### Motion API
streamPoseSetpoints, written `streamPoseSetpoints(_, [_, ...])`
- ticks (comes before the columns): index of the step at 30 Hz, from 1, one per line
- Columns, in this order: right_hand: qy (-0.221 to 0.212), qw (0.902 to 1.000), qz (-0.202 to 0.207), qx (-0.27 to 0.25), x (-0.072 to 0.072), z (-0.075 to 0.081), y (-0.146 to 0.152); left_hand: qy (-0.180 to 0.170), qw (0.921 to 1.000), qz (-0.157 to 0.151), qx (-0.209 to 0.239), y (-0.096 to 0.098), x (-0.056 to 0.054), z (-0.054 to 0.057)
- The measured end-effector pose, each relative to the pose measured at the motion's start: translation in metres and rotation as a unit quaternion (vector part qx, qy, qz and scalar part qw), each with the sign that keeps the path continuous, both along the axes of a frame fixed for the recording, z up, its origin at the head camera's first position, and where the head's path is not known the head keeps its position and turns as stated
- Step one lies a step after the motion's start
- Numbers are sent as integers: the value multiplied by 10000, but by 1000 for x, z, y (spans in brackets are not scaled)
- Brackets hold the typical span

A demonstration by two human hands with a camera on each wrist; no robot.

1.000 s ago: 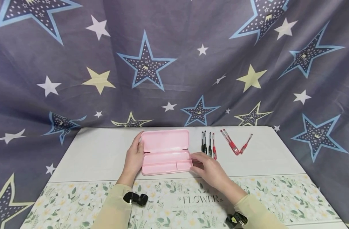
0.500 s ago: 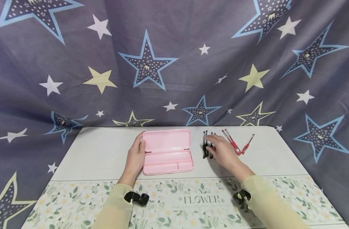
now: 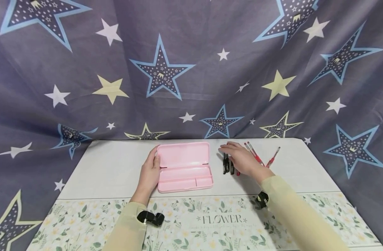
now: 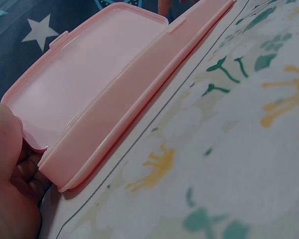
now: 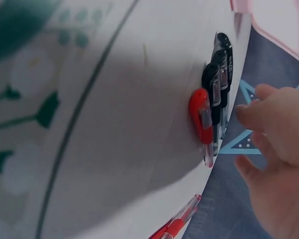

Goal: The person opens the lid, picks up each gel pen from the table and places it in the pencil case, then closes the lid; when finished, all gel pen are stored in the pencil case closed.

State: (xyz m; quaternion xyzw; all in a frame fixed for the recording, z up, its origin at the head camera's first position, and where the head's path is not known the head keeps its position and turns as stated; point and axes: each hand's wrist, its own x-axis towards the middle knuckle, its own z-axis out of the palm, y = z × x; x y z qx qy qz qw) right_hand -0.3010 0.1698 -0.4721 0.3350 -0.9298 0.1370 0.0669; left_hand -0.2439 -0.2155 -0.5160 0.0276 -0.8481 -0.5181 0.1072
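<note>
A pink pencil case (image 3: 185, 183) lies on the table with its lid (image 3: 183, 155) raised and its divided tray bare. My left hand (image 3: 150, 174) grips the case's left side, thumb at the lid's edge and fingers behind it, as the left wrist view shows. Over a row of pens, my right hand (image 3: 241, 158) hovers with fingers spread and holds nothing. Black pens (image 5: 219, 84) and one red pen (image 5: 202, 117) make up that row, side by side, caps away from me hidden under the hand in the head view.
To the right of the row, more red pens (image 3: 254, 153) lie slanted, with a single red pen (image 3: 273, 157) beside them. A floral mat strip (image 3: 191, 223) covers the table's near part. A star-patterned curtain (image 3: 191, 87) hangs behind the table.
My right hand has left the case's right edge and moved right and away from me, over the row of pens. My left hand stays on the pencil case.
</note>
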Motion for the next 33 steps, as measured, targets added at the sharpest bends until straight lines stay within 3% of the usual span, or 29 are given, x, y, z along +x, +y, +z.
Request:
streamPoseSetpoints(5, [-176, 9997, 128, 122, -4, -2, 3, 0, 10000, -36, -27, 1, 1, 0])
streamPoseSetpoints(16, [30, 9993, 105, 366, -3, -7, 11, -36, 10000, -52, 14, 2, 1, 0])
streamPoseSetpoints(33, [682, 9977, 4, -55, 0, -19, 40, -87, 9999, -46, -37, 1, 1, 1])
